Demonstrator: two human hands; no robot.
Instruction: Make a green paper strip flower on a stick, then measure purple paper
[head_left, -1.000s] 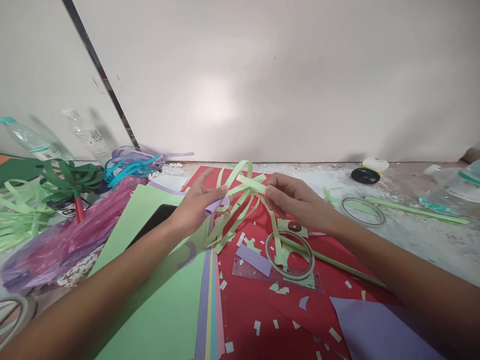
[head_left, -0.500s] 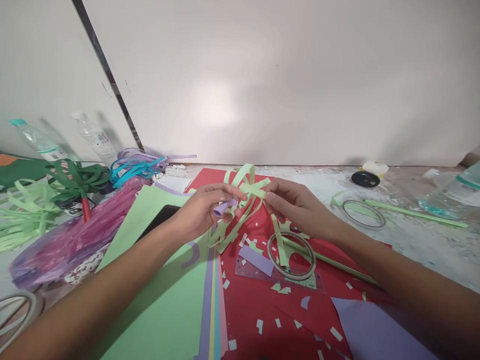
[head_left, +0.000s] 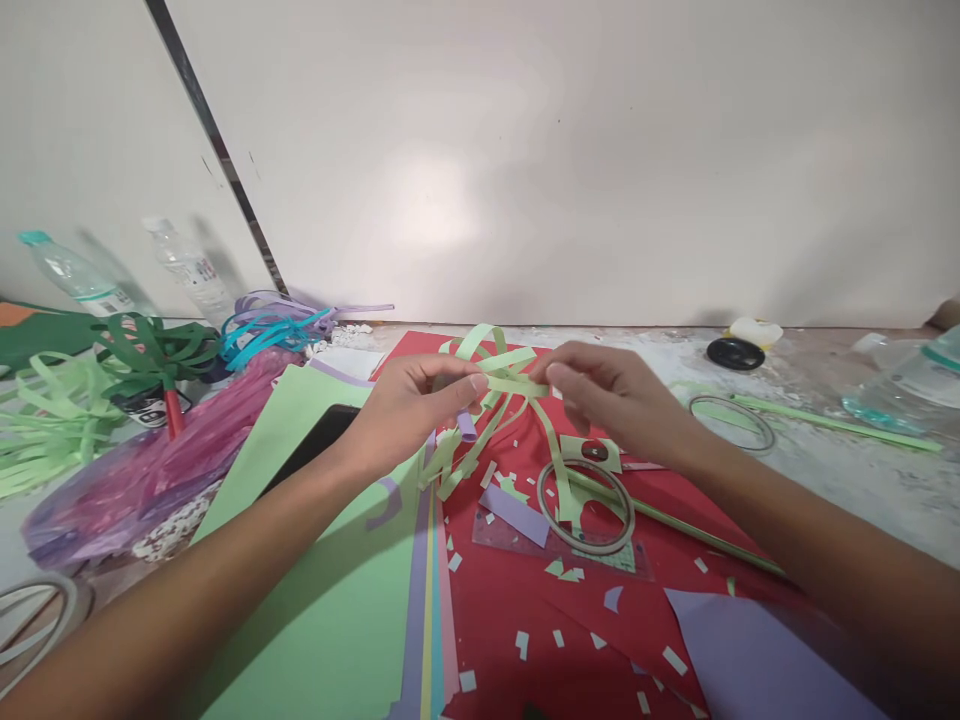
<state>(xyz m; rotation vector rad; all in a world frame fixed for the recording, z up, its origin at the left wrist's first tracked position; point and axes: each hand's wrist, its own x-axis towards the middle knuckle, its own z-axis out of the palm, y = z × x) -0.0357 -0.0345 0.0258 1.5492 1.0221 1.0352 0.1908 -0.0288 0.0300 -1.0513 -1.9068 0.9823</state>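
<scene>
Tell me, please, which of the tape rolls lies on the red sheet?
The middle tape roll, overlapping the transparent ruler; the left roll and the right roll lie off the red sheet.

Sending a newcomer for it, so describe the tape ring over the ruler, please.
Find the large red sheet, right of the green-topped paper stack. On it, below the right hand in view, a thin grey tape ring overlaps a see-through ruler. Unlike the ring farther right and the ring at lower left, it lies on red.
</scene>
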